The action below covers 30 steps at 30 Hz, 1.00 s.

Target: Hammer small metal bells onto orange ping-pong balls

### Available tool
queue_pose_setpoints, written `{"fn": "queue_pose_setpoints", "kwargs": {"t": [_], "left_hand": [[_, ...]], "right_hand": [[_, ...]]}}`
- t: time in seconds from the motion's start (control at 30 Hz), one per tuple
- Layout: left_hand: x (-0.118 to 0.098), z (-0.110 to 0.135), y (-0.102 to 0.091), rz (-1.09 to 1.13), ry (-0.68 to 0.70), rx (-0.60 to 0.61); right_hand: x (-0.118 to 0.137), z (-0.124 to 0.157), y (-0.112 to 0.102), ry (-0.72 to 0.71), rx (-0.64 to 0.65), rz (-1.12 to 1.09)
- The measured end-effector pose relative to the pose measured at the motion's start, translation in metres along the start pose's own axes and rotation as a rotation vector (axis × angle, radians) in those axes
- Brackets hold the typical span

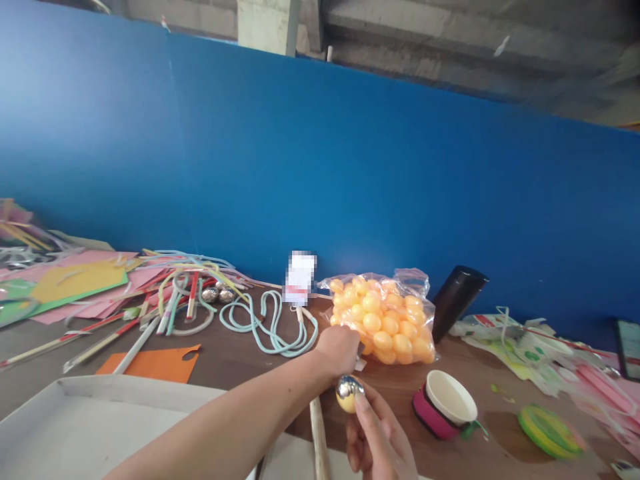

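My right hand [377,437] pinches a shiny silver ball [349,393] between thumb and fingers, low in the middle of the view. My left arm stretches across from the lower left. At its end, my left hand [339,350] is against the near left side of a clear plastic bag [385,319] packed with orange balls. The fingers of that hand are turned away from me, so what they hold, if anything, is hidden. Below the left wrist lies a pale wooden stick [318,437].
Left stand a white tray [60,417], orange paper [150,363], ropes, sticks and several silver balls [220,292]. A badge [300,277] leans on the blue partition [310,153]. Right are a black cylinder [456,300], a cup in a pink sleeve [445,403] and a green-yellow ring [550,432].
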<state>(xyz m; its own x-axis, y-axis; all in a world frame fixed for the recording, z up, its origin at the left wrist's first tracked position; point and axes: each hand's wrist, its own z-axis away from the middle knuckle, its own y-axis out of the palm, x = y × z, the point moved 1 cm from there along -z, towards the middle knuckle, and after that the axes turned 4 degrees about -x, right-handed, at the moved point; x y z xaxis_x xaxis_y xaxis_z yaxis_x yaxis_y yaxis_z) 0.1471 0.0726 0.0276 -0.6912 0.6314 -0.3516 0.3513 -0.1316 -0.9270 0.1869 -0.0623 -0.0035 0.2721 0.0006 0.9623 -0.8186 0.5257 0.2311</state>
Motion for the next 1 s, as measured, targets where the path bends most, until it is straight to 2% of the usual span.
{"fn": "queue_pose_setpoints", "kwargs": {"t": [0.17, 0.3, 0.4, 0.5, 0.53, 0.6, 0.67, 0.77, 0.9, 1.0], "left_hand": [[0.009, 0.006, 0.003, 0.077, -0.022, -0.067], [0.014, 0.012, -0.001, 0.171, -0.053, -0.131], [0.018, 0.028, -0.010, 0.277, -0.073, -0.162], [0.021, 0.052, -0.020, 0.396, -0.089, -0.143], [0.022, 0.059, -0.021, 0.460, -0.100, -0.127], [0.025, 0.071, -0.020, 0.817, -0.202, -0.059], [0.029, 0.076, -0.014, 1.067, -0.292, -0.063], [0.037, 0.075, 0.000, 1.281, -0.431, -0.086], [0.047, 0.066, 0.009, 1.322, -0.531, -0.108], [0.045, 0.049, 0.003, 1.155, -0.392, -0.120]], "right_hand": [[-0.003, 0.000, -0.001, -0.014, 0.063, 0.039], [-0.003, -0.001, -0.002, -0.019, 0.064, 0.052], [-0.002, -0.001, -0.002, -0.007, 0.044, 0.060], [-0.001, -0.001, -0.002, 0.031, 0.037, 0.057], [-0.001, 0.000, -0.001, 0.051, 0.038, 0.051], [-0.001, 0.001, 0.001, 0.082, 0.034, 0.043], [-0.002, 0.003, 0.004, 0.086, 0.019, 0.045], [-0.004, 0.002, 0.006, 0.068, 0.008, 0.056], [-0.006, 0.000, 0.007, 0.047, -0.008, 0.033], [-0.006, -0.001, 0.007, 0.037, -0.016, 0.037]]}}
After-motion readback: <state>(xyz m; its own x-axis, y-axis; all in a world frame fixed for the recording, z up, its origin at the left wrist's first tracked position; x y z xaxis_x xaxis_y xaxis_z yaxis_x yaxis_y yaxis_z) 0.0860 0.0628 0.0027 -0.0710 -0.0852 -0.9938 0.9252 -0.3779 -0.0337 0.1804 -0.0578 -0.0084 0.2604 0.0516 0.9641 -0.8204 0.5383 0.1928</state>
